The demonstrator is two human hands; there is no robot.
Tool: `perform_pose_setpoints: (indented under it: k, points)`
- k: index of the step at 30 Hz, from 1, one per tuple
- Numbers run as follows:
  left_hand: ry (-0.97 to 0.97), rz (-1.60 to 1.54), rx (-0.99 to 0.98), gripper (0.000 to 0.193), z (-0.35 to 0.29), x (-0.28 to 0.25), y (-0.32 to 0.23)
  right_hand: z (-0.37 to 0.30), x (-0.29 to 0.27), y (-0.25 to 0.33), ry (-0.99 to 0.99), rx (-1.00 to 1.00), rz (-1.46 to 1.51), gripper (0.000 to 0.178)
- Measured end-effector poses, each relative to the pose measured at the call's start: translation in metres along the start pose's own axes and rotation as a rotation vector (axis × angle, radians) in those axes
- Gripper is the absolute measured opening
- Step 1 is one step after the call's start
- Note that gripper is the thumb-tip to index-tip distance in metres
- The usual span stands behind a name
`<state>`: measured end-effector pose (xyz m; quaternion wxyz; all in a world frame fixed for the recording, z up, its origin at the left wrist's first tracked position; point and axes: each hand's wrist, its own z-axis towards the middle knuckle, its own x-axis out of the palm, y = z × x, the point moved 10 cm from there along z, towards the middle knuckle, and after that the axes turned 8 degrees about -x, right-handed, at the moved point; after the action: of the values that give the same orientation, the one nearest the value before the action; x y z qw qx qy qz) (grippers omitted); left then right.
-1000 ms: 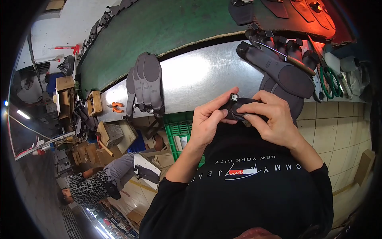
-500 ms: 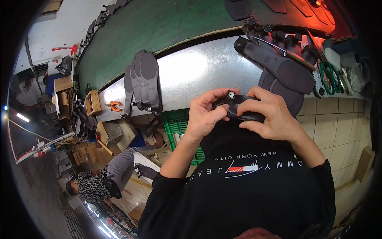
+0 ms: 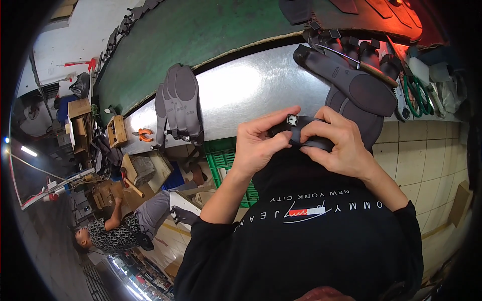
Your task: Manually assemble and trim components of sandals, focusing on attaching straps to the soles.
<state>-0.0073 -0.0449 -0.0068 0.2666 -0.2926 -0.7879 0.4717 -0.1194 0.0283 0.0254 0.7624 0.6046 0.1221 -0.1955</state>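
Note:
Close to my chest, at the table's front edge, I hold a dark, curved shoe part [image 3: 304, 122] with a small pale square end; it looks like a shoe sole. My left hand [image 3: 255, 145] pinches the end with the pale square, thumb below and index finger stretched along the top. Around the other end, the fingers and thumb of my right hand [image 3: 344, 143] are closed. Much of the part is hidden by my fingers. Beyond my right hand lies a pile of dark grey shoe soles [image 3: 346, 80]. A smaller overlapping group of soles [image 3: 182, 95] lies further left.
The shiny metal tabletop [image 3: 246, 85] borders a green surface [image 3: 201, 35]. Orange-handled pliers [image 3: 144, 134] and a wooden box [image 3: 118, 131] are at the left, green-handled scissors [image 3: 415, 98] at the right. A green crate [image 3: 218, 168] stands below the edge. A person [image 3: 113, 228] is at lower left.
My left index finger has straightened over the part, and my right fingers have shifted slightly on it. The other person's head has turned and an arm now reaches up toward the boxes.

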Motion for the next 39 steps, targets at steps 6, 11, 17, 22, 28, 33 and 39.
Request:
perform_pose_setpoints:
  k: [6,11,17,22,28,33,39]
  points:
    - [-0.002,-0.346,-0.240,0.043,0.005,-0.007,0.024,-0.001,-0.010,0.022,-0.156,-0.244,-0.122,0.023]
    - [0.178,-0.601,-0.297,0.050,0.005,0.006,0.029,-0.007,-0.013,0.034,-0.226,-0.381,-0.145,0.025]
    - [0.088,-0.289,-0.216,0.041,0.001,0.001,0.027,-0.007,-0.010,0.037,-0.187,-0.327,-0.129,0.027]
    - [0.143,-0.201,-0.248,0.033,-0.005,0.000,0.029,-0.008,-0.011,0.015,-0.187,-0.145,-0.042,0.017]
    - [0.167,-0.234,-0.286,0.034,-0.008,0.007,0.028,-0.009,-0.011,0.013,-0.198,-0.141,-0.028,0.015]
    - [0.151,-0.309,-0.278,0.036,-0.009,0.004,0.034,-0.010,-0.007,0.007,-0.173,-0.124,0.107,0.013]
    - [0.081,-0.303,-0.203,0.032,-0.010,0.004,0.030,-0.011,-0.004,-0.006,-0.168,-0.012,0.272,0.011]
